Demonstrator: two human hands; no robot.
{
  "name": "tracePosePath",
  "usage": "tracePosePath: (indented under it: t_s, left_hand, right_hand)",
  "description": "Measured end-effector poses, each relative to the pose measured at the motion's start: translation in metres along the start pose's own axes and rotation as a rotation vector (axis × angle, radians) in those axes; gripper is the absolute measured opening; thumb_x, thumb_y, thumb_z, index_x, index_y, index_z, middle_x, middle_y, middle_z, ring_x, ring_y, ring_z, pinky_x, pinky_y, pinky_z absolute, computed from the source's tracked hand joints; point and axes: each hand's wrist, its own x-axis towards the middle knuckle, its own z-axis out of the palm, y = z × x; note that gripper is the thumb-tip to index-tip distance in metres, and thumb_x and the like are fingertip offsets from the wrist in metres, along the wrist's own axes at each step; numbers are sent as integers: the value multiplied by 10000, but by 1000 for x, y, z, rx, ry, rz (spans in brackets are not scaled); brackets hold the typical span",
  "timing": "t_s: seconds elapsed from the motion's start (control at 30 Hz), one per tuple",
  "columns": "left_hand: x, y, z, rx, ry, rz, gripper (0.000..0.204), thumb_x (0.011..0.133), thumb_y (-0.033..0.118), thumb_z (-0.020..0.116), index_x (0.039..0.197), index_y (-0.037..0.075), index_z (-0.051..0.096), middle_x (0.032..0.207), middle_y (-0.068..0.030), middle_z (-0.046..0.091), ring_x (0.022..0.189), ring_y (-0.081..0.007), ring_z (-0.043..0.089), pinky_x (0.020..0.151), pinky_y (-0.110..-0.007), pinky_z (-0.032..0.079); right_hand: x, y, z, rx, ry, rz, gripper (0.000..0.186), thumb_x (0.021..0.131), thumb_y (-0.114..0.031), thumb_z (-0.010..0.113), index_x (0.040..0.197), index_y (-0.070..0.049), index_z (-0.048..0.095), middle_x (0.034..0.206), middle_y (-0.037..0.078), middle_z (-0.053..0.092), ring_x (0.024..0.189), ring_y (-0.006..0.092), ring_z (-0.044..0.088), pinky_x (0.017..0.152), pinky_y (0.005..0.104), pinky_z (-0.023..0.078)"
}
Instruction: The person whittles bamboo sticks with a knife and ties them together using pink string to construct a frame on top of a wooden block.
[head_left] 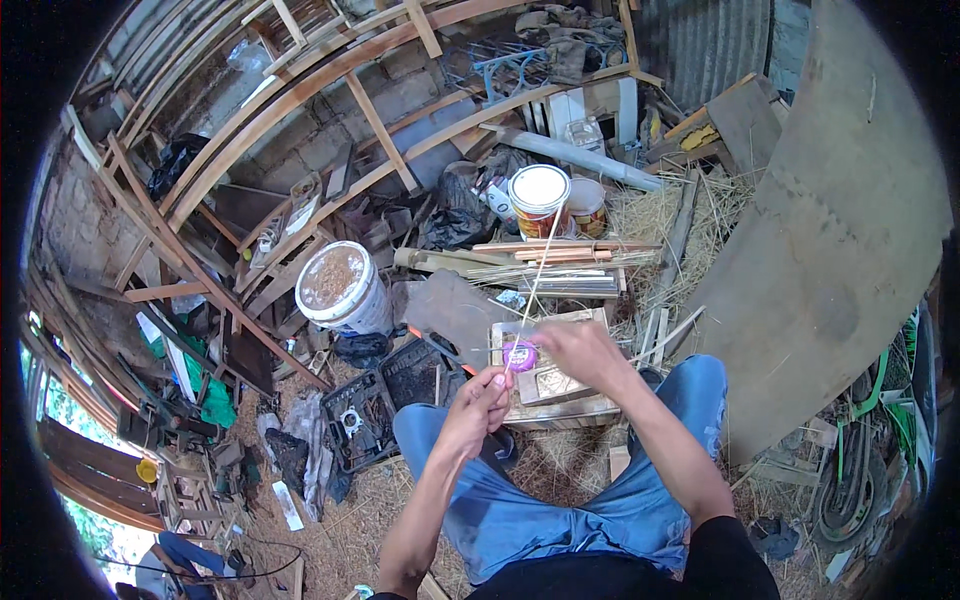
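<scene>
My left hand (pixel 478 408) is closed around the lower end of a thin pale wooden strip (pixel 543 262), which looks like bamboo. The strip slants up and away from me, its far end over the white-lidded bucket. My right hand (pixel 580 352) is closed just right of the strip, somewhat blurred. A thin dark line reaches left from its fingers across the strip; what it grips is too unclear to name. Below the hands, a purple round object (pixel 519 356) sits on a low wooden bench (pixel 575 408) between my knees.
Beyond the bench lies a pile of cut wood strips (pixel 570 252). Behind it stands a paint bucket (pixel 540 190); a larger white bucket (pixel 345 290) is to the left. An open black tool case (pixel 375 405) lies near my left knee. A large board (pixel 830 230) leans at right.
</scene>
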Motion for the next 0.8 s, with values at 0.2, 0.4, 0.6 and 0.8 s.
tracePosePath:
  t_s: [0.2, 0.4, 0.6, 0.8]
  left_hand:
    - [-17, 0, -2, 29, -31, -62, 194, 980, 265, 452, 944, 80, 498, 622, 85, 286, 491, -21, 237, 424, -192, 167]
    - [-26, -2, 0, 85, 0, -71, 207, 956, 300, 495, 915, 97, 500, 618, 91, 294, 504, -23, 249, 436, -197, 160]
    - [-55, -9, -28, 120, 23, -91, 213, 957, 303, 491, 899, 98, 506, 603, 85, 298, 494, -31, 237, 433, -206, 163]
    - [-27, -3, -19, -81, 52, -42, 185, 992, 245, 390, 927, 101, 486, 608, 81, 284, 480, -28, 235, 417, -197, 156]
  right_hand:
    - [16, 40, -28, -169, 68, 326, 273, 928, -257, 502, 817, -38, 621, 691, 207, 614, 645, 397, 609, 568, 476, 480]
    - [14, 67, -28, -233, 225, 526, 303, 940, -250, 468, 889, -10, 646, 723, 252, 612, 698, 422, 608, 618, 509, 469]
    - [12, 92, -60, -248, 392, 840, 323, 954, -228, 410, 914, -15, 648, 757, 261, 615, 743, 401, 620, 656, 505, 454]
    - [-1, 31, -7, 475, 34, 641, 441, 961, -398, 435, 1121, -28, 614, 754, 85, 612, 657, 123, 537, 634, 292, 461]
